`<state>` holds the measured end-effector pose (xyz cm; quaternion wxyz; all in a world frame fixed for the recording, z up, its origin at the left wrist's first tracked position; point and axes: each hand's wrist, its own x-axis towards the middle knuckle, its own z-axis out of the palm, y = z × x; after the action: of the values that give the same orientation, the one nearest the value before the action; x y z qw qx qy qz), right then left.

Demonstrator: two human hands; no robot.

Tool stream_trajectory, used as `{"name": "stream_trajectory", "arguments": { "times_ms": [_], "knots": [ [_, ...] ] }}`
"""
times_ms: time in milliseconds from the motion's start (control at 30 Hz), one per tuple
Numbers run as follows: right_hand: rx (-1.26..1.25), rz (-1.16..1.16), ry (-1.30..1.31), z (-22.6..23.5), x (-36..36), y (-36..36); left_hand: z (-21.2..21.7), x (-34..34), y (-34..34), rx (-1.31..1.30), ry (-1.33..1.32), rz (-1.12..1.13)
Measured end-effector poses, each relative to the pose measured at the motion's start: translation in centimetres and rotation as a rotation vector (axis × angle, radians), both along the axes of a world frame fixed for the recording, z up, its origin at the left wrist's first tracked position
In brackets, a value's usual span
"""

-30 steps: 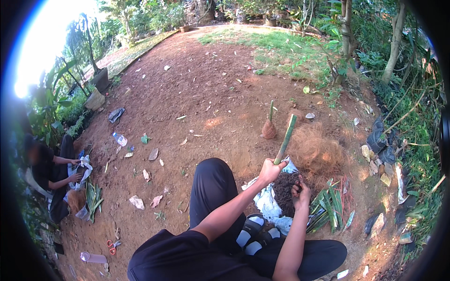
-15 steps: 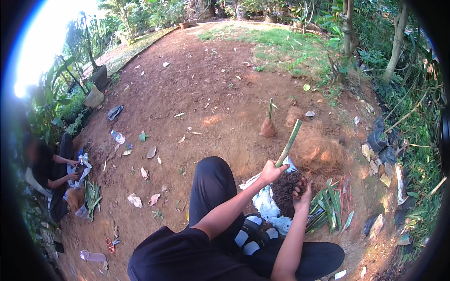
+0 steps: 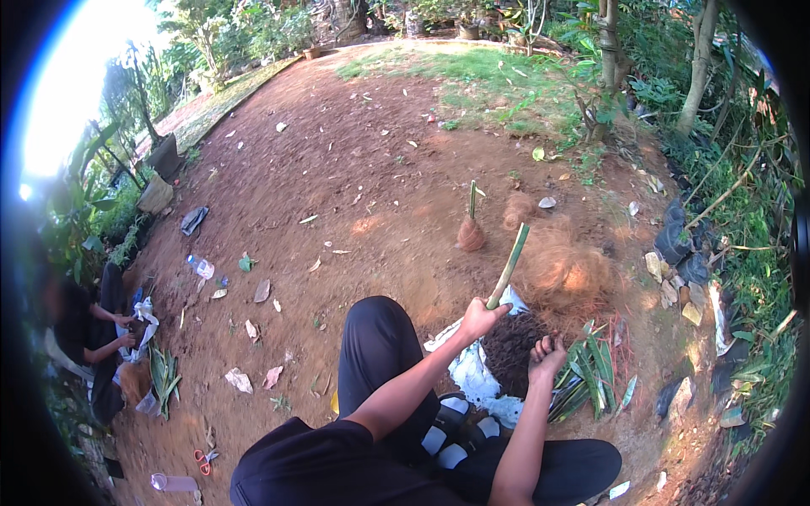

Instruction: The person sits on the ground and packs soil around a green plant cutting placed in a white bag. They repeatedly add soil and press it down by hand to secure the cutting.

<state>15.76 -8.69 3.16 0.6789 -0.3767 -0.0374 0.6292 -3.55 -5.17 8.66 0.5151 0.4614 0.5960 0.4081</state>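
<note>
My left hand [image 3: 484, 319] is closed around the lower end of a long green leaf cutting [image 3: 510, 263], which stands tilted up and to the right. To its right, my right hand [image 3: 548, 358] has its fingers curled in, at the edge of a heap of dark soil [image 3: 510, 347]. Whatever may be inside those fingers is hidden. The soil lies on a white plastic sack [image 3: 471, 373] beside my feet. Beyond the leaf cutting is a loose pile of brown fibre [image 3: 558, 260]. A fibre-wrapped ball [image 3: 470, 235] with a green cutting upright in it stands farther off.
Long green leaves [image 3: 594, 371] lie right of the soil. Orange-handled scissors [image 3: 202, 461] and a clear pinkish bottle [image 3: 173, 482] rest at lower left. Another person [image 3: 80, 333] sits at far left beside a white bag. Plants and debris line the right side.
My right hand has turned over, its fingers curling in where the dark, soiled palm side showed before. The left hand keeps its hold on the leaf cutting. The whole view has shifted slightly.
</note>
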Motion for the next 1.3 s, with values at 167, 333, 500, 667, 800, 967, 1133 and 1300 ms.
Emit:
{"name": "stream_trajectory", "arguments": {
  "times_ms": [167, 333, 500, 667, 800, 967, 1133, 1300],
  "knots": [
    [-0.039, -0.025, 0.062, 1.2, -0.4, 0.1, -0.9, 0.6, 0.5, 0.01, -0.031, -0.02],
    [-0.052, 0.068, 0.041, 1.3, -0.6, 0.4, -1.3, 1.2, 0.6, 0.02, -0.029, -0.026],
    [0.109, 0.08, 0.226, 0.5, 0.7, -0.3, -1.1, 1.8, 0.6, 0.003, -0.085, -0.049],
    [0.028, 0.05, 0.199, -0.1, 1.4, -0.3, -1.0, 3.2, 0.4, 0.011, -0.06, -0.098],
    [0.038, 0.07, 0.15, -0.1, 2.2, -0.9, -0.5, 4.3, 0.0, 0.003, -0.035, -0.142],
    [0.028, 0.075, 0.191, 0.3, 2.7, -1.3, -1.0, 4.8, 0.1, 0.014, -0.05, -0.151],
    [0.006, 0.021, 0.169, 0.9, 2.6, -1.6, -2.5, 4.8, 1.0, 0.068, -0.047, -0.101],
    [-0.024, -0.048, 0.145, 1.2, 2.9, -2.0, -1.7, 5.1, 0.8, -0.017, -0.067, -0.131]
  ]
}}
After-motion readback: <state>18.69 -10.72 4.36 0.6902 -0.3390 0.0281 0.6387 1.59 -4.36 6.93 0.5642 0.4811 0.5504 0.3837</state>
